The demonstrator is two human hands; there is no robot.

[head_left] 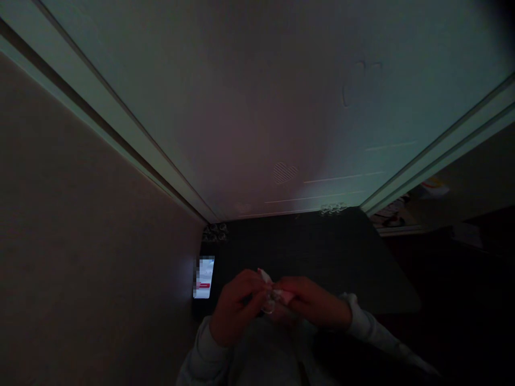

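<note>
So, a small pink-and-white piece is up between both hands, above the near part of the table and right in front of the person's body. It looks soft, maybe fabric or paper, but it's too dim to tell. A clear, roundish bit hangs at its lower side, between the hands.

The left hand has its thumb and fingers pinched together on the left side of the piece. The right hand is closed on the other side, fingertips nearly meeting the left ones (exactly which finger presses where is lost in the dark). Both wrists come out of pale sleeves.

Under all that is a dark table. Off to the left lies a lit phone, part of its screen pixelated, with a red bar showing. Just beyond it, in the far left corner, sits a cluster of clear round things, and a second clear cluster is at the far edge, toward the right. Behind the table rises a pale panel with a striped heart low on it.
</note>
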